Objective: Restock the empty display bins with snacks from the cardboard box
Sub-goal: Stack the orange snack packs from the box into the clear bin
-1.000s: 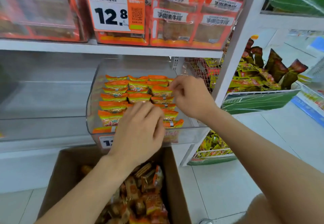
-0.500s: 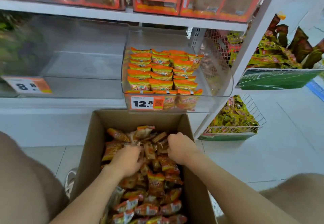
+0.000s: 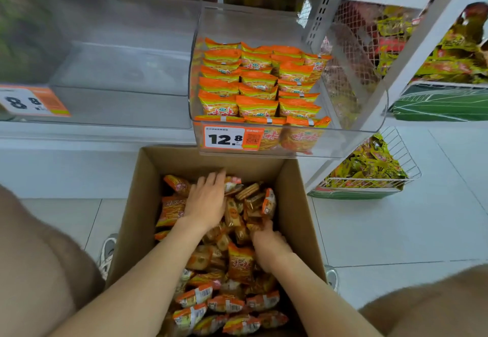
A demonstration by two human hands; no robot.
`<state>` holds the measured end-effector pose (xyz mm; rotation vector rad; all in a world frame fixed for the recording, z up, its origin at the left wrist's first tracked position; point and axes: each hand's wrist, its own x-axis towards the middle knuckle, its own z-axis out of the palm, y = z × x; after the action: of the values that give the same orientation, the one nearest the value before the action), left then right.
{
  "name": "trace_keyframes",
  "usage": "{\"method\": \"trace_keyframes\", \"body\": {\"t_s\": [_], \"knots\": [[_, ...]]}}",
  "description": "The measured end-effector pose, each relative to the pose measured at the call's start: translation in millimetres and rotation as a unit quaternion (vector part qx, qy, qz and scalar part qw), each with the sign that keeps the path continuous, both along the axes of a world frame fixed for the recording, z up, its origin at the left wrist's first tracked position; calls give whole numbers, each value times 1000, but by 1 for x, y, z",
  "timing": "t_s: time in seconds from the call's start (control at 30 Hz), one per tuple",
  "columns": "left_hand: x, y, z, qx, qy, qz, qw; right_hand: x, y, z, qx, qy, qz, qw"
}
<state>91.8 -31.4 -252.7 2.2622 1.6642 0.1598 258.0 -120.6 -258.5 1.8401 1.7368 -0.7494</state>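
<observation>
Step in hand, as judged: another handful is being gathered from the brown corrugated cardboard box (image 3: 140, 204), which is set on the floor directly below the shelf.

The left hand (image 3: 206, 204) is laid flat on the pile at the far end of the box, fingers straight and spread, nothing gripped. The right hand (image 3: 270, 247) is pushed in nearer, on the right side. Its fingertips are buried among packets, so a grip cannot be told.

Task's thing: the loose orange foil snack packets (image 3: 239, 262) are heaped in the box. They are jumbled, and some lie face-down with white barcode backs shown. Matching packets are stacked in three neat rows (image 3: 257, 91) in the clear rounded plastic display bin (image 3: 348, 138) above, judged part-filled. No packets are seen in the wide clear plastic bin (image 3: 118, 72) to its left.

To be done well:
- Several packets should be squared between both palms, same face up, before lifting, so the rows can be continued without re-sorting.
- Pressure should be kept light. The pouches are puffy, crinkly, slippery film, likely to slide apart, and the contents are probably crushable.

Materials:
- The box walls are stiff matte card.
- The bin walls are smooth, glossy and hard, with a curved front lip over which packets must be lifted.
- An orange-and-white price tag (image 3: 232, 138) is stuck on the bin front.
</observation>
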Motion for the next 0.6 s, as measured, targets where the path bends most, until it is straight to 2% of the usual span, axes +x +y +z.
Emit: {"method": "trace_keyframes", "body": {"t_s": [0.13, 0.27, 0.37, 0.47, 0.6], "knots": [[-1, -8, -14, -35, 84, -12, 996, 7, 3, 16, 94, 112, -49, 988], [1, -23, -29, -53, 71, -35, 995, 14, 5, 37, 206, 197, -120, 951], [2, -25, -28, -54, 59, -16, 997, 20, 6, 53, 235, 255, -200, 916], [-3, -27, -22, -103, -20, 16, 994, 25, 9, 71, 212, 295, -227, 904], [-10, -31, 5, -119, -113, 56, 985, 28, 11, 96, 218, 298, -168, 914]]}}
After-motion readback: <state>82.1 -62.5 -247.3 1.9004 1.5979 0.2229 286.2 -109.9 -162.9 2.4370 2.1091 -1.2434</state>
